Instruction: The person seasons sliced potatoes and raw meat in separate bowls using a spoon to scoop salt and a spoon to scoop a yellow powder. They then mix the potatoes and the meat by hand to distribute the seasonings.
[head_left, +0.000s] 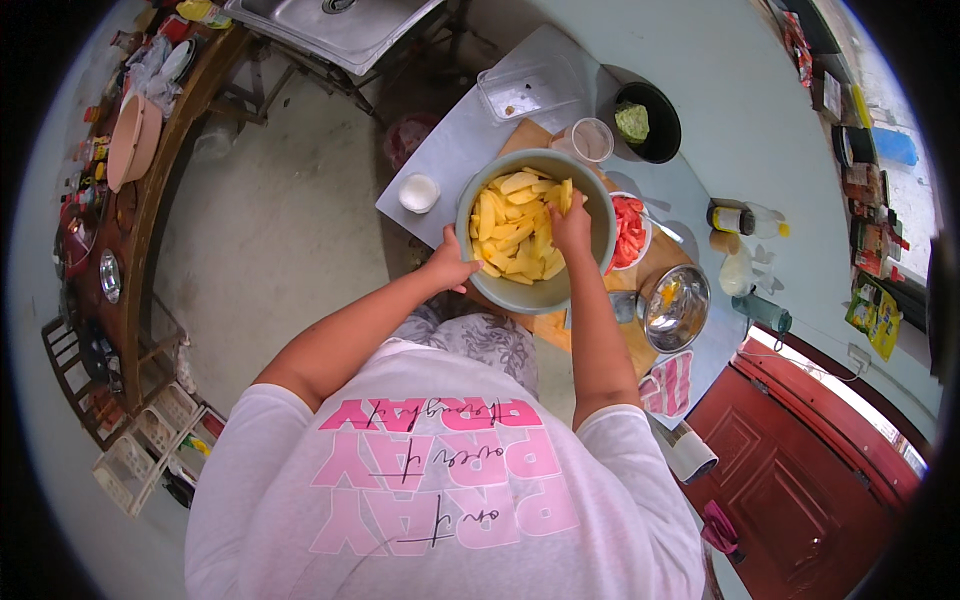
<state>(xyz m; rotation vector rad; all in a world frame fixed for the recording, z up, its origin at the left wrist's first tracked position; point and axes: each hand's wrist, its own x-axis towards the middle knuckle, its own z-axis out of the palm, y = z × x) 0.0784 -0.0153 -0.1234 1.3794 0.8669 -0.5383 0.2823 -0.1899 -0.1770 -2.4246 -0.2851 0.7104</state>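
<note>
A large grey-green basin (536, 300) holds many pale yellow, wedge-like cut pieces (517, 225), perhaps potato. My left hand (450, 262) grips the basin's rim at its left side, thumb towards the inside. Inside the basin, at the right of the pile, my right hand (571, 223) has its fingers closed on a few yellow pieces (565, 196). Just right of the basin is a white bowl of red cut pieces (628, 232), which look like tomato. A steel bowl (676, 309) with yellow-orange residue, perhaps egg, stands beyond my right forearm.
The basin is over a wooden board (551, 326) on a grey table (469, 135). Around it are a small white container (418, 193), a clear plastic tray (532, 90), a clear tub (591, 141), a black bucket (664, 124) with something green inside, and bottles (731, 220) by the wall.
</note>
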